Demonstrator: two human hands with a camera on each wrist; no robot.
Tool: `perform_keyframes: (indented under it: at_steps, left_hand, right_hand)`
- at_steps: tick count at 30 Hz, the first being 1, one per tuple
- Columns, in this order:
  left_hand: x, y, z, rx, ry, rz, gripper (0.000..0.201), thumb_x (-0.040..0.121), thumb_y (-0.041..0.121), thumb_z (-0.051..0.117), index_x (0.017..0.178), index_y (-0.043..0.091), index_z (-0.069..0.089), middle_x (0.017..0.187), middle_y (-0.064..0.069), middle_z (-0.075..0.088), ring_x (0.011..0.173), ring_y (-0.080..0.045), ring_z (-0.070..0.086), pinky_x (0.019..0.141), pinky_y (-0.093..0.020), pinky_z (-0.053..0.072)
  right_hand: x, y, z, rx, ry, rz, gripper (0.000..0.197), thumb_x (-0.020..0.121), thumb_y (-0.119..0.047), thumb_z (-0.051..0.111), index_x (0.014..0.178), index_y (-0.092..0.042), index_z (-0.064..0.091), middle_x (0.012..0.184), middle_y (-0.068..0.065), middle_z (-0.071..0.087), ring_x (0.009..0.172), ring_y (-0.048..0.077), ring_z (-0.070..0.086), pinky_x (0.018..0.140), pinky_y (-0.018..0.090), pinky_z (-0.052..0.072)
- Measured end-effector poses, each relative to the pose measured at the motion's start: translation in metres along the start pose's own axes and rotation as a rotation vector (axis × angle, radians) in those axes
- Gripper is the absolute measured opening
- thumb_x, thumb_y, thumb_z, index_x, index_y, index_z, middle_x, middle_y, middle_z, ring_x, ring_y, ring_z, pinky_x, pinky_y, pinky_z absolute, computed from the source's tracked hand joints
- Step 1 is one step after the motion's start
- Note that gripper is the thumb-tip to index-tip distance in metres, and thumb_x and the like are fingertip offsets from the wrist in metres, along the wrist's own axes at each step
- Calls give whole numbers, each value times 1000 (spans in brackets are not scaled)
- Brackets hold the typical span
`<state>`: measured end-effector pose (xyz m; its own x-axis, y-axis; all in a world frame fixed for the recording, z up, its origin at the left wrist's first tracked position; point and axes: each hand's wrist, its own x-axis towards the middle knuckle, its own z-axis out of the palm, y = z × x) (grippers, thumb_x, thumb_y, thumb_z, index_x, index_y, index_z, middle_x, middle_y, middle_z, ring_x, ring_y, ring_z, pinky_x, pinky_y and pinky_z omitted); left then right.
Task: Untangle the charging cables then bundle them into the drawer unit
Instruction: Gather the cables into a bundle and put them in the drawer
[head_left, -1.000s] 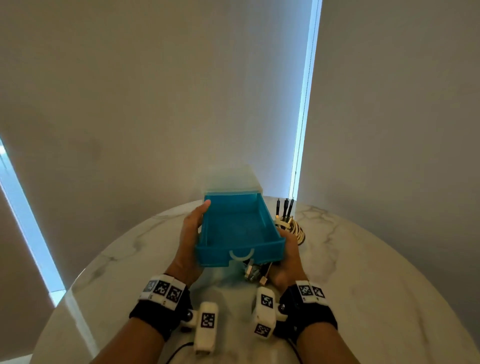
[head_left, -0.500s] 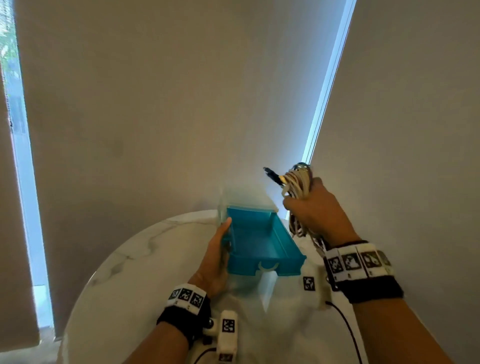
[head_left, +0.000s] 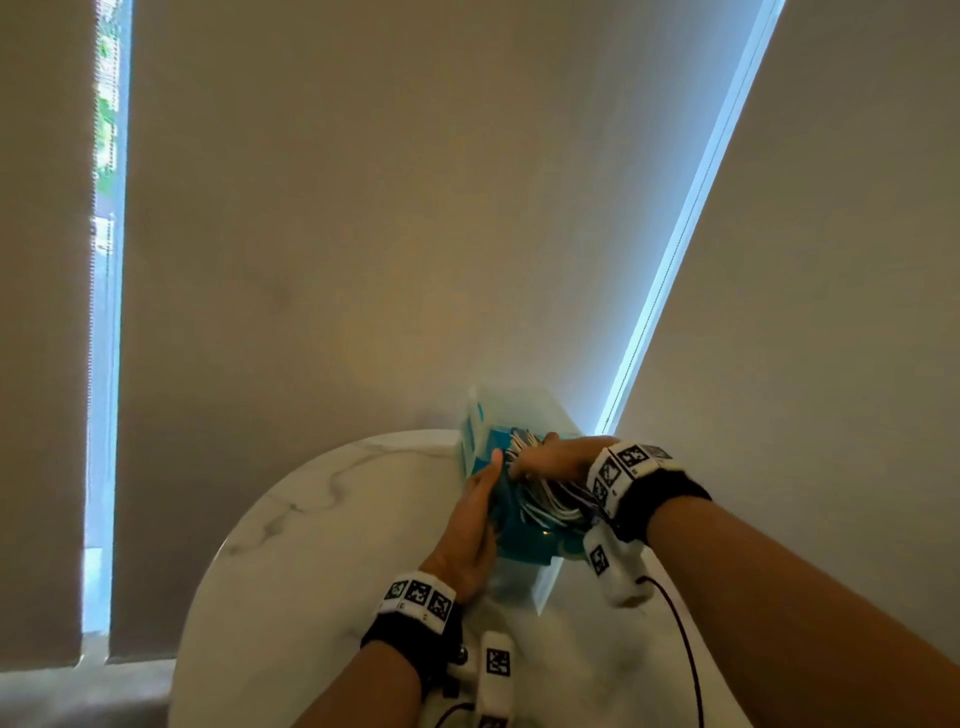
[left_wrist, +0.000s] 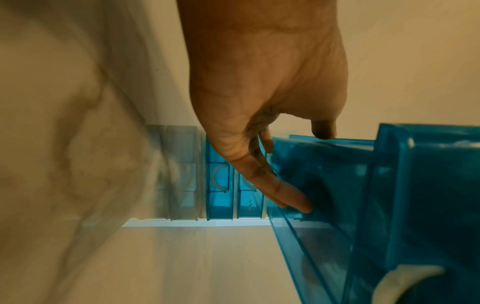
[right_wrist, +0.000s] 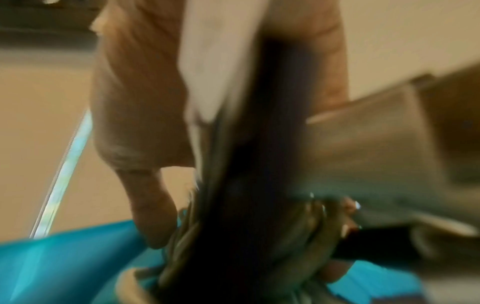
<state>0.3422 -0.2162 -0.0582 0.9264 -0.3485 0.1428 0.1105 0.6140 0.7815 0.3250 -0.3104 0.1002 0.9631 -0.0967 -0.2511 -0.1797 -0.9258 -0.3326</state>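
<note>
A translucent drawer unit stands at the far edge of the table, its top blue drawer pulled out toward me. My right hand grips the coiled bundle of pale charging cables and holds it down inside that drawer. The right wrist view is blurred but shows fingers curled round the cable bundle above the blue drawer. My left hand lies on the drawer's left side. In the left wrist view its straight fingers lie flat along the drawer wall, thumb on the rim.
Everything rests on a round white marble table whose edge curves away on the left and front. Two shut blue drawers sit lower in the unit. Beige blinds hang close behind the unit. A black wire trails from my right wrist.
My right hand took the cable bundle from beside the drawer, raised it, then lowered it into the drawer. My left hand stayed on the drawer's left side.
</note>
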Motion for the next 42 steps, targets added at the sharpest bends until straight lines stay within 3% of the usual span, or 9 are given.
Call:
perform_keyframes:
  at_steps: [6,9,12,15,22,27,32,36,42]
  left_hand:
    - [1,0,-2,-31,14,-15,71,94,71,71,149,27,62,145,-14,69,137,-38,63,119,-62,46]
    - [5,-2,-6,-53,3,-35,74,92,69,73,150,24,62,147,-17,67,138,-40,62,119,-64,45]
    - [3,0,-6,-77,9,-29,73,93,66,75,149,20,63,144,-18,69,136,-41,64,119,-64,45]
    - [-1,2,-3,-93,-13,-7,63,99,56,72,146,15,66,142,-22,69,136,-45,63,118,-63,46]
    - [0,1,-2,-77,-50,6,60,97,57,73,145,20,67,143,-21,68,138,-45,61,120,-67,43]
    - [8,-6,-4,-93,-16,-5,77,86,57,86,148,20,61,144,-19,68,136,-44,63,117,-67,46]
    - [12,-6,-4,-104,-8,16,73,86,51,87,146,18,64,143,-27,66,134,-50,62,113,-71,47]
    - [7,-3,0,-107,-47,6,67,90,51,82,147,21,63,141,-23,69,132,-47,65,112,-70,49]
    - [6,-2,-2,-52,-28,11,65,91,54,80,147,24,64,140,-19,71,130,-43,67,111,-66,51]
  right_hand:
    - [-9,-2,-13,414,-142,-22,35,102,-37,43,103,-7,61,93,15,62,70,23,57,71,32,50]
    - [-24,-5,-24,158,-65,-36,38,115,-32,39,96,-7,60,96,13,63,80,22,62,90,39,55]
    - [-32,-1,-35,-165,22,14,52,114,-51,41,125,-5,64,123,16,66,116,30,65,109,41,48]
    - [-25,6,-36,-362,145,36,63,106,-66,46,117,-7,66,116,13,67,111,28,65,97,35,50]
    - [-25,-4,-19,-211,88,74,50,119,-33,24,152,-6,50,155,18,54,142,31,53,119,41,36]
    - [-16,-4,-14,-355,162,68,49,116,-34,30,137,-4,62,141,15,64,130,32,61,113,41,47]
    - [-5,4,-20,-380,304,-30,36,109,-34,55,99,-3,69,111,15,71,100,29,68,84,35,54]
    - [-5,17,-20,-280,377,-141,52,101,-37,71,150,-23,62,132,11,72,115,30,71,101,39,60]
    - [-24,5,-16,-408,150,-147,52,117,-37,32,149,-3,54,148,19,62,136,36,59,116,46,46]
